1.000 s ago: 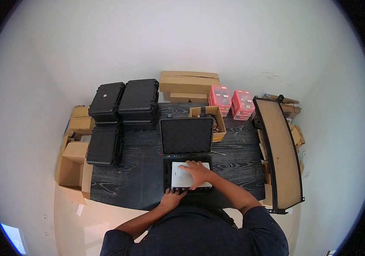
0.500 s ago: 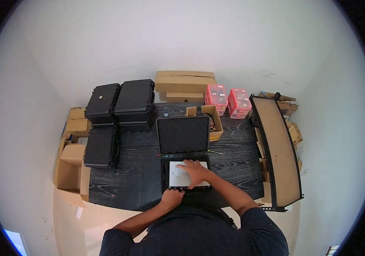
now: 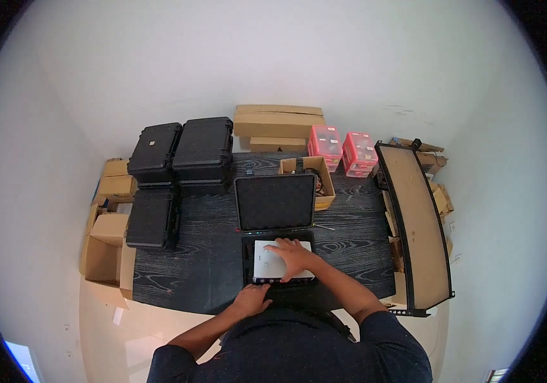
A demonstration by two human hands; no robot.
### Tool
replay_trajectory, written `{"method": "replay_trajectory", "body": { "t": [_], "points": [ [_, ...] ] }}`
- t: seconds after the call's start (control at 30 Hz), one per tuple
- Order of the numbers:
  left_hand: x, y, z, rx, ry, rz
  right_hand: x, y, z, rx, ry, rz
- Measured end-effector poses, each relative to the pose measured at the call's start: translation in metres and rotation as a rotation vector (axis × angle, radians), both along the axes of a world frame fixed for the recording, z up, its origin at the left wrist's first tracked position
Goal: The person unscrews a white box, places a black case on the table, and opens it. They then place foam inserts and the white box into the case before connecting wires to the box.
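Observation:
A flat silver-white box lies in the foam-lined base of an open black hard case. My right hand spans this box from above, its fingertips near the far edge and its thumb at the near edge. The palm hides part of the box's right side. At the case's front edge, my left hand rests with fingers extended and thumb apart, holding nothing that I can see. The case's lid, lined with dark foam, is tipped back away from me.
Closed black cases stand at the back left of the dark wood-grain table. Behind the lid is a cardboard box with cables. Pink-framed drawer units stand at the back right, beside a long black-framed panel. An open carton is left.
My left hand has shifted slightly left and toward me along the case's front edge, and its fingers have straightened. My right hand and the silver-white box look unmoved.

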State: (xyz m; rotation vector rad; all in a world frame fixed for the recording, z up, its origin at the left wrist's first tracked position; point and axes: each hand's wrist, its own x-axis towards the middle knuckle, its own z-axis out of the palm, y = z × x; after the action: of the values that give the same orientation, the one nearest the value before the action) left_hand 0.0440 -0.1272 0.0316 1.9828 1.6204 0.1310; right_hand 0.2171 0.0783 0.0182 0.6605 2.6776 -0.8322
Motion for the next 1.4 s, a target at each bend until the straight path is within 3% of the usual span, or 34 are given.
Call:
{"method": "replay_trajectory", "body": {
  "t": [0.17,0.37,0.73,1.07,1.27,1.4],
  "points": [
    [0.011,0.007,-0.025,0.091,0.092,0.056,-0.001,-0.006,0.001,0.040,-0.014,-0.018],
    [0.006,0.013,-0.027,-0.005,0.226,-0.003,0.003,-0.014,0.009,0.079,0.023,-0.022],
    [-0.002,0.002,-0.037,0.153,0.237,-0.070,0.001,-0.036,0.001,0.287,0.013,-0.017],
    [0.003,0.002,-0.050,0.385,0.267,-0.132,0.004,-0.037,-0.009,0.303,0.031,0.010],
    [0.006,-0.004,-0.054,0.395,0.280,-0.129,0.006,-0.037,-0.005,0.301,0.047,0.007],
    [0.010,-0.004,-0.057,0.268,0.344,-0.136,0.007,-0.038,-0.008,0.302,0.047,-0.005]
  ]
}}
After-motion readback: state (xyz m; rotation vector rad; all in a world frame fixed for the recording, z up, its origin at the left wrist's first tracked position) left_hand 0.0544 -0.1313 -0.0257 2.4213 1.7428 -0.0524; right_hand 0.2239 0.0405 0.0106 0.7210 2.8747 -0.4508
